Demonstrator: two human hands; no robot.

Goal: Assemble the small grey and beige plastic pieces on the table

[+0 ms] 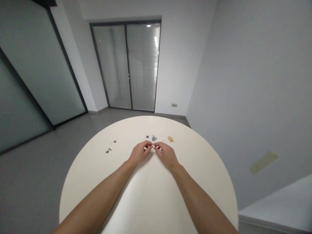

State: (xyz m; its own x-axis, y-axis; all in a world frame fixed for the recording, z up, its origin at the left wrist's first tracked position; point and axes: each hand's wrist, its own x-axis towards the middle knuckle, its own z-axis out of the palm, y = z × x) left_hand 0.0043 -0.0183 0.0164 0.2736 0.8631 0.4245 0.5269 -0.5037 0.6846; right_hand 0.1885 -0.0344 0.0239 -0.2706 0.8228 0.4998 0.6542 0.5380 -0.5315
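Note:
Over the middle of the round white table (146,201), my left hand (140,152) and my right hand (167,153) meet at the fingertips. Both are closed in a pinch around a tiny whitish piece (153,146), too small to make out in detail. Just beyond the fingers lies a cluster of blue-grey pieces (154,138), with a small dark piece (147,136) to its left. Some white pieces (163,139) are scattered past my right hand. To their right sits a small heap of yellow pieces (171,139).
On the table's left part lie two dark pieces (107,151), a grey piece (110,149) and a faint white piece (110,144). A wall (243,97) rises close by on the right. Glass doors (126,65) stand behind the table.

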